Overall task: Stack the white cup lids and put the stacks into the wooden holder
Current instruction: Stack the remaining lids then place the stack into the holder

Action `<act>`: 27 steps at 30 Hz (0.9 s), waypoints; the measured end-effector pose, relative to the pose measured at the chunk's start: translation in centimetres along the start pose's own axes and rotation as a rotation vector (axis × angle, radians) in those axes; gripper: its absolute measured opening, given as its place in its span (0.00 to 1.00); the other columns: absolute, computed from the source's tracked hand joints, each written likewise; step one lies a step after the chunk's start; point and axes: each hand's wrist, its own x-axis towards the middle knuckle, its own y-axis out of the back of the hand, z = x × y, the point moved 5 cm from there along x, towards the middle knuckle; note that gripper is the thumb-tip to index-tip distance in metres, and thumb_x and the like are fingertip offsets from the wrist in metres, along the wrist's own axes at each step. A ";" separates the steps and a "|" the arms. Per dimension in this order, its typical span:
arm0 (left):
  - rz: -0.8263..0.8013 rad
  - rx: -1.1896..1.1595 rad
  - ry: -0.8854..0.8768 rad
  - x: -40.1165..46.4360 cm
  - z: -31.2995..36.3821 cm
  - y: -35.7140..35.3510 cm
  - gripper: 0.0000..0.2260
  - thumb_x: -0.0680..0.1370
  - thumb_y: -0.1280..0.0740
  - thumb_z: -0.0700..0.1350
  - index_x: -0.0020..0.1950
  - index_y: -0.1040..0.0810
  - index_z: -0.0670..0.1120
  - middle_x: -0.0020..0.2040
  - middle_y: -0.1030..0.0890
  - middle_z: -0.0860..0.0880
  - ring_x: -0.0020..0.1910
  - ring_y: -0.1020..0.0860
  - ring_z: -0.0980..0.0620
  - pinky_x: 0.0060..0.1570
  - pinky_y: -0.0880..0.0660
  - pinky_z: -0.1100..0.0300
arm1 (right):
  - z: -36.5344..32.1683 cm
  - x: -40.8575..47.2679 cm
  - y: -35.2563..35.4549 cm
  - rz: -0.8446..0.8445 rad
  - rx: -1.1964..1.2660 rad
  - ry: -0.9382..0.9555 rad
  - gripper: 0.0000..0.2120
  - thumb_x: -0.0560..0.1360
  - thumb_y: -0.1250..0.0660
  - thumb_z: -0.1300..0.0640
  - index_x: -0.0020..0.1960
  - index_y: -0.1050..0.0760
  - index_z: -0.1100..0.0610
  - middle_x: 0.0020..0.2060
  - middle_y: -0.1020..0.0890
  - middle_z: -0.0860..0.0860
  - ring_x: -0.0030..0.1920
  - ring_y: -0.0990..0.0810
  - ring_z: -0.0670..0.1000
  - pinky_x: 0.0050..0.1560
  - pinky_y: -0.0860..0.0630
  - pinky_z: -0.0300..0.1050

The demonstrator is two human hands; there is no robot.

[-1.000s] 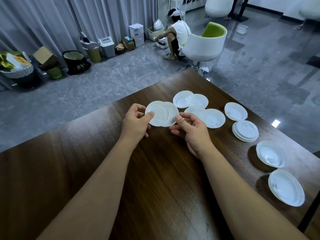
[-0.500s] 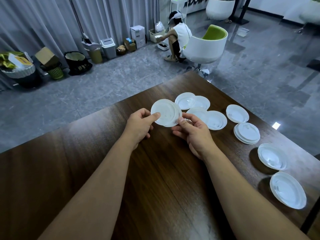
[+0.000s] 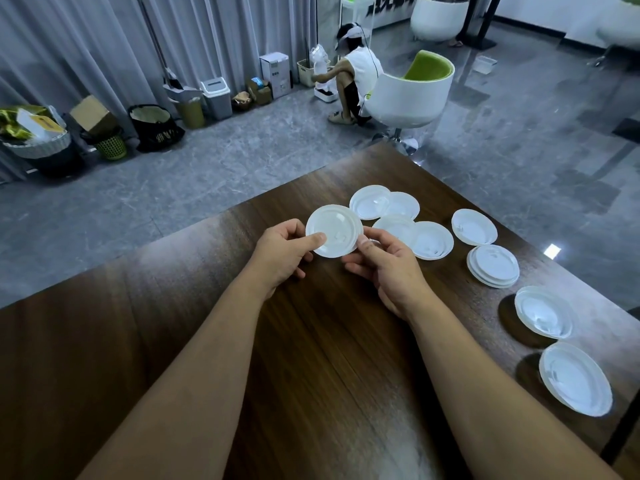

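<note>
we hold the lid stack above the counter, left hand and right hand each pinching a rim in its grip. the loose lids lie just right of the stack, nearer our right hand. the wooden holder is out of view.

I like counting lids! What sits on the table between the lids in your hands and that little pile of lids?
In the head view, between the held lids and the pile of lids lies an overlapping pair of lids on the table.

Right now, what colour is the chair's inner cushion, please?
Green, inside the white round chair, seen in the head view.
</note>
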 end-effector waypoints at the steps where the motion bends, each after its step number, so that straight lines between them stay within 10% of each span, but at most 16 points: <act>1: 0.018 0.033 0.009 0.1 -0.2 -0.1 0.14 0.76 0.22 0.57 0.36 0.21 0.55 0.38 0.14 0.52 0.40 0.16 0.53 0.33 0.22 0.61 | 0.0 0.0 0.0 -0.004 -0.004 0.001 0.11 0.86 0.32 0.59 0.68 0.19 0.55 0.54 0.10 0.57 0.51 0.11 0.53 0.51 0.13 0.45; 12: 0.096 -0.038 0.022 0.3 -0.6 -0.1 0.19 0.72 0.19 0.56 0.56 0.24 0.55 0.47 0.12 0.51 0.32 0.16 0.55 0.29 0.23 0.64 | 0.3 0.0 0.0 0.003 -0.161 0.026 0.12 0.85 0.29 0.59 0.68 0.18 0.55 0.52 0.10 0.54 0.51 0.10 0.53 0.52 0.14 0.46; 17: 0.011 -0.074 0.001 0.1 -0.8 -0.2 0.13 0.72 0.25 0.61 0.55 0.13 0.60 0.49 0.11 0.57 0.47 0.14 0.55 0.35 0.20 0.62 | -0.1 -0.4 -0.5 -0.010 -0.264 0.022 0.10 0.85 0.29 0.57 0.65 0.17 0.53 0.48 0.10 0.55 0.49 0.10 0.53 0.51 0.13 0.46; 23: 0.166 -0.320 0.082 0.4 -2.1 1.9 0.12 0.74 0.24 0.50 0.54 0.17 0.48 0.56 0.15 0.46 0.55 0.14 0.45 0.42 0.13 0.51 | 0.4 -1.9 0.3 0.260 -0.362 0.049 0.05 0.83 0.26 0.52 0.54 0.17 0.54 0.39 0.12 0.48 0.38 0.11 0.52 0.41 0.12 0.51; 27: 0.160 -0.296 0.006 -0.2 -1.7 2.0 0.12 0.73 0.24 0.50 0.55 0.16 0.61 0.54 0.13 0.56 0.56 0.14 0.49 0.42 0.13 0.51 | 0.9 -3.1 2.5 0.490 -0.254 0.001 0.11 0.81 0.24 0.50 0.52 0.21 0.57 0.36 0.13 0.52 0.33 0.11 0.54 0.36 0.12 0.51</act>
